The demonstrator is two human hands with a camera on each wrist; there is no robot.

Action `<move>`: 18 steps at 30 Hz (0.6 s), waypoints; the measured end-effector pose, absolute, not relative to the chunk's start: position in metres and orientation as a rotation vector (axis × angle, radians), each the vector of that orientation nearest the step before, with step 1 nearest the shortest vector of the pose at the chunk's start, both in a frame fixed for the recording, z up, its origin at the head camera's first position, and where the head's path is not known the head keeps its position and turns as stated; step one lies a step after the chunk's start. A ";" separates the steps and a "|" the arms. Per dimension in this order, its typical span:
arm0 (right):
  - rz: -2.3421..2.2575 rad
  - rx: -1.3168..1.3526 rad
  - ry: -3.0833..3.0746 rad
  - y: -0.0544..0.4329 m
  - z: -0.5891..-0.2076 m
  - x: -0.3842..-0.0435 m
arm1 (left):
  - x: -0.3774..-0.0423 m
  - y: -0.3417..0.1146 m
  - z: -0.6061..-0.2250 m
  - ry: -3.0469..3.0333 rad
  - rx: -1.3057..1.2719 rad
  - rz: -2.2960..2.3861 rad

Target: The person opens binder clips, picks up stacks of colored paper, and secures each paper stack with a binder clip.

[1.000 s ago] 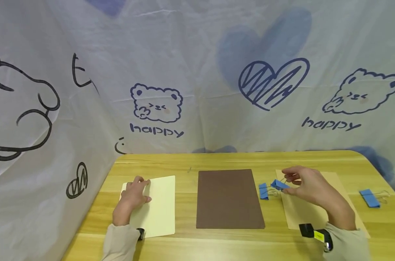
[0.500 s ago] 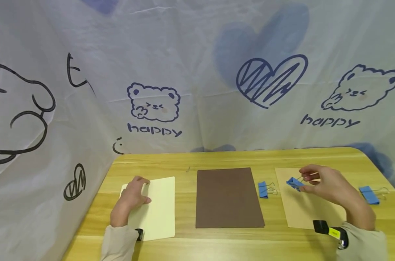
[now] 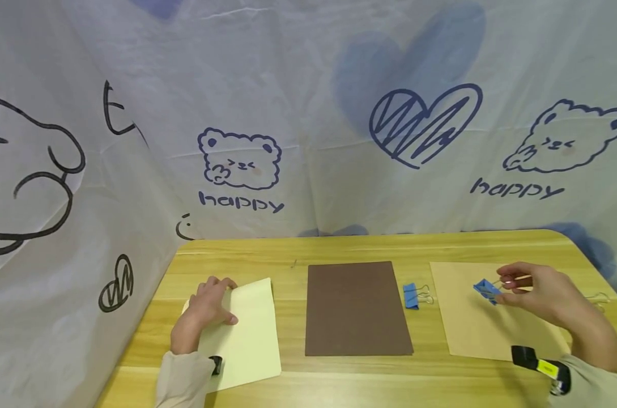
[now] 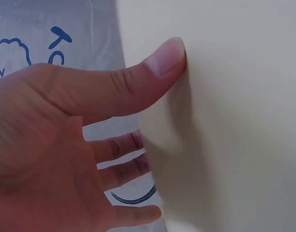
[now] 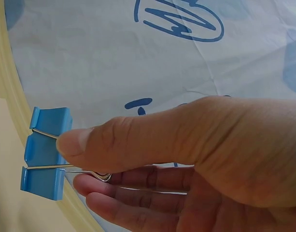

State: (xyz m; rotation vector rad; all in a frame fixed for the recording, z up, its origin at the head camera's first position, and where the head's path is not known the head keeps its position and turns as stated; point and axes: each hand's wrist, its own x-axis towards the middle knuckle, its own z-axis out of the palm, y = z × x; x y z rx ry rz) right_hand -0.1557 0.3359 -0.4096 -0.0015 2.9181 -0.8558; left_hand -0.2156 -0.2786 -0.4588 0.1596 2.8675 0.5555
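In the head view, my left hand (image 3: 206, 311) holds the left side of a pale yellow sheet of paper (image 3: 252, 345). The left wrist view has the thumb (image 4: 162, 63) on the sheet's near face, while the fingertips pass behind its edge. Over on the right, my right hand (image 3: 550, 294) pinches a blue binder clip (image 3: 485, 290) above a tan sheet of paper (image 3: 471, 331). Up close in the right wrist view, the clip (image 5: 47, 152) is held by its wire handles between thumb and fingers.
A dark brown square sheet (image 3: 358, 309) lies mid-table. Just right of it is another blue binder clip (image 3: 412, 296). Wire handles (image 3: 600, 298) of a further clip show beyond my right hand, which covers its body. A printed cloth (image 3: 318, 113) hangs behind the wooden table (image 3: 288, 385).
My right hand has carried the blue binder clip rightward, away from the other clip and over the tan sheet. The pale yellow sheet has shifted and tilted under my left hand.
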 end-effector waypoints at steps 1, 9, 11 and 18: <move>-0.856 -0.003 2.918 0.336 -0.410 -0.156 | -0.216 -0.278 -0.459 2.866 0.161 0.554; -0.876 -0.003 2.911 0.337 -0.411 -0.154 | -0.215 -0.277 -0.458 2.857 0.155 0.549; -0.876 0.000 2.909 0.337 -0.411 -0.154 | -0.215 -0.276 -0.457 2.860 0.156 0.537; -0.871 -0.002 2.931 0.336 -0.412 -0.156 | -0.215 -0.277 -0.455 2.881 0.190 0.512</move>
